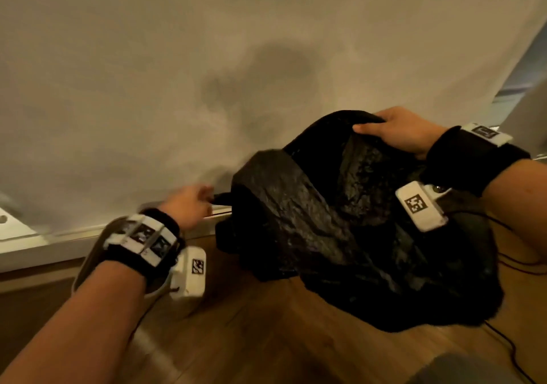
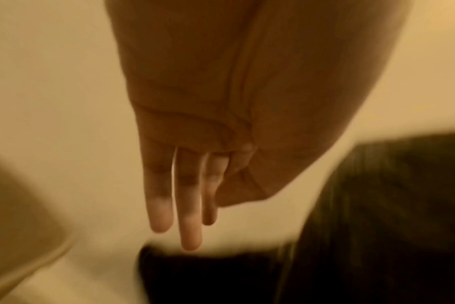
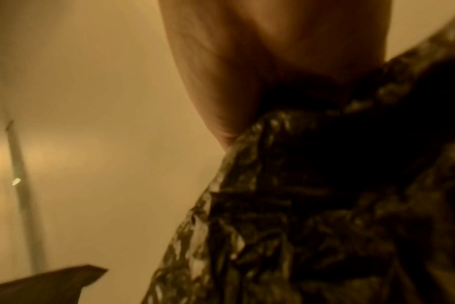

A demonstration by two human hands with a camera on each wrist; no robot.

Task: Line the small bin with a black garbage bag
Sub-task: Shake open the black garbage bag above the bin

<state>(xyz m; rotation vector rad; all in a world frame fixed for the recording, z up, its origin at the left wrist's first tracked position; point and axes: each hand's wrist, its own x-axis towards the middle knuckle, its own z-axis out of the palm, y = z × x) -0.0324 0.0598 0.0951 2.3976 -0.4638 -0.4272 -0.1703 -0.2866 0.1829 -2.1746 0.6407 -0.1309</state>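
Note:
A crumpled black garbage bag (image 1: 310, 221) billows above the wooden floor in the head view. My right hand (image 1: 384, 125) grips its upper edge, thumb on the near side and fingers hidden behind the plastic; the right wrist view shows the palm (image 3: 247, 72) against the shiny bag (image 3: 299, 205). My left hand (image 1: 198, 200) is blurred at the bag's left edge. In the left wrist view its fingers (image 2: 187, 205) are straight and hold nothing, with the bag (image 2: 377, 226) just below. The small pale bin (image 1: 85, 253) stands under my left forearm, mostly hidden.
A white wall (image 1: 177, 73) fills the background, with a white baseboard (image 1: 29, 250) along the wooden floor (image 1: 251, 339). Thin cables (image 1: 515, 262) trail on the floor to the right of the bag. A grey object (image 1: 461, 369) shows at the bottom right edge.

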